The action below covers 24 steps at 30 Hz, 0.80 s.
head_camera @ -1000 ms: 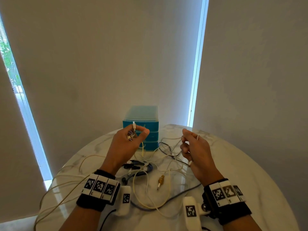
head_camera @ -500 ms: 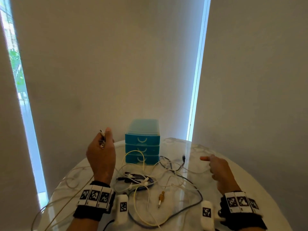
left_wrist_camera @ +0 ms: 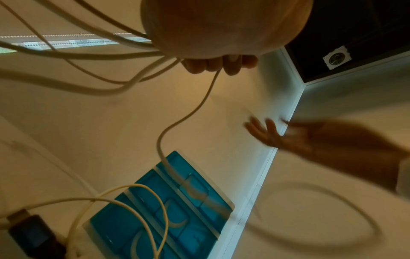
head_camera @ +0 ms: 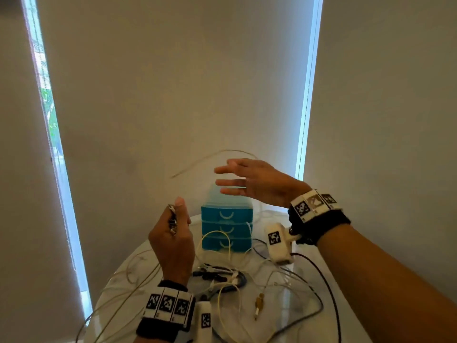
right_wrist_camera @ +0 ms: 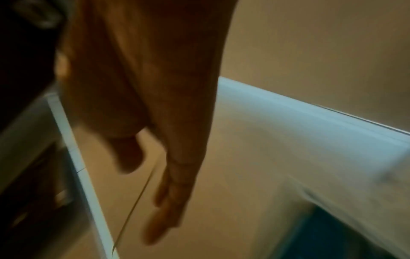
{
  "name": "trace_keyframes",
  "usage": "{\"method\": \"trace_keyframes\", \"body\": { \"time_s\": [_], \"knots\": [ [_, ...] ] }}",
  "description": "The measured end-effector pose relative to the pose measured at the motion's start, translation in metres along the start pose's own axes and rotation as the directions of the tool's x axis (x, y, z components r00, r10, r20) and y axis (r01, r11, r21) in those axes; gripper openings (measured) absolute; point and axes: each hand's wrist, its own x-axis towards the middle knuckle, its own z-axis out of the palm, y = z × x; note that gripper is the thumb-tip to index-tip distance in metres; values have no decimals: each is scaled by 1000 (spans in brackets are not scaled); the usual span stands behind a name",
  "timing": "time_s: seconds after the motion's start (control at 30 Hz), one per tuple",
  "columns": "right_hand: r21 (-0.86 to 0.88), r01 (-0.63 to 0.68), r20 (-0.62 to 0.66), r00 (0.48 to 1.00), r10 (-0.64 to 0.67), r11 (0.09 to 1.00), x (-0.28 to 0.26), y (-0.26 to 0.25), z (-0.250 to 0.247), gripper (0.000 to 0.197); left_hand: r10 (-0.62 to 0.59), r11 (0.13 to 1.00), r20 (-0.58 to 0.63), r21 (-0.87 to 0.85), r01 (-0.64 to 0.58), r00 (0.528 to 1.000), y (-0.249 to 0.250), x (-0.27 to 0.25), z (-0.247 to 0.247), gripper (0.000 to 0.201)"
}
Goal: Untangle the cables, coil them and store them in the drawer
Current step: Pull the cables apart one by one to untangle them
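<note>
Left hand: the left hand (head_camera: 173, 246) is raised above the table's near left part, fingers curled round a bundle of cream cable ends, metal plugs (head_camera: 172, 220) poking out beside the thumb.
Right hand: the right hand (head_camera: 257, 181) hangs in the air above the drawer unit, fingers straight and spread, gripping nothing; it is blurred in both wrist views.
Airborne strand: a thin cream cable (head_camera: 217, 157) arcs through the air just beside the right hand's fingertips; whether it touches them cannot be told.
Cables: the tangle (head_camera: 237, 283) lies on the table in front of the drawer unit, thin cream-white leads looped over darker black and blue ones, with a small gold plug (head_camera: 259, 301) near the front. Several cream strands run from the left hand off the table's left edge.
Drawer unit: a small teal drawer unit (head_camera: 226, 229) with three shut drawers stands at the table's far side; one cream loop rests against its front.
Table: round, white marble-look table (head_camera: 319, 325).
</note>
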Motion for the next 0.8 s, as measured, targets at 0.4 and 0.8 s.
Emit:
{"method": "trace_keyframes", "body": {
  "time_s": [0.4, 0.8],
  "knots": [
    [68, 35, -188, 982, -22, 997, -62, 105, -22, 24, -43, 923, 338, 374, -92, 940, -18, 0, 5, 58],
    [-102, 183, -301, 931, -205, 978, -79, 168, 9, 19, -198, 891, 853, 362, -274, 482, -20, -19, 17, 51]
  ]
}}
